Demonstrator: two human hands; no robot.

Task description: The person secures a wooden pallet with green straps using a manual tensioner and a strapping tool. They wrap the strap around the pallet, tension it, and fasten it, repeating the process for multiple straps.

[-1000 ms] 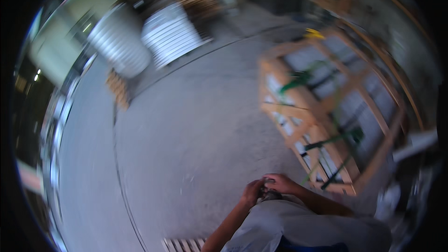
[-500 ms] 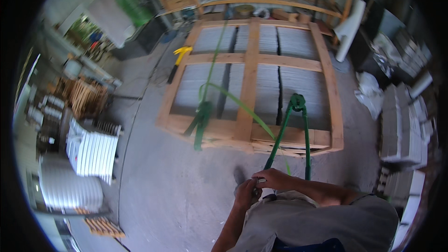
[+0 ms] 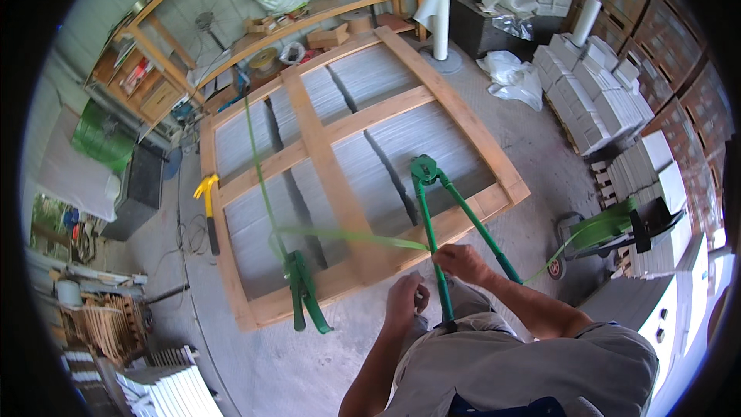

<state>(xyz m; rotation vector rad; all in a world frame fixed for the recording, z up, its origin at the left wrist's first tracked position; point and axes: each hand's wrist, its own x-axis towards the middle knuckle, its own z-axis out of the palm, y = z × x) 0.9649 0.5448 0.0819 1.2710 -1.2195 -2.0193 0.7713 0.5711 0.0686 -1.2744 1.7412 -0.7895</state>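
Note:
A flat wooden crate frame (image 3: 316, 135) with grey sheet-like stacks between its slats lies in front of me. My right hand (image 3: 461, 264) is closed at its near edge, pinching the green strap (image 3: 363, 237). This strap crosses from a green strap tensioner (image 3: 303, 286) on the crate's near left rail. Beside the right hand, a long-handled green crimping tool (image 3: 424, 170) rests head-up on the crate, one handle passing close to the fingers. My left hand (image 3: 405, 301) hovers near my waist, fingers curled; what it holds is hidden.
A yellow-headed hammer (image 3: 207, 187) lies on the crate's left rail. A green strap reel on a wheeled stand (image 3: 610, 232) stands right, near stacked white slabs (image 3: 590, 100). A wooden workbench (image 3: 309, 19) runs behind; wooden pieces (image 3: 116, 324) are piled at left.
My hands, earlier together around a small light-coloured thing, have parted. The right moved up and right to the strap, pulling its loose length across. The view has turned right.

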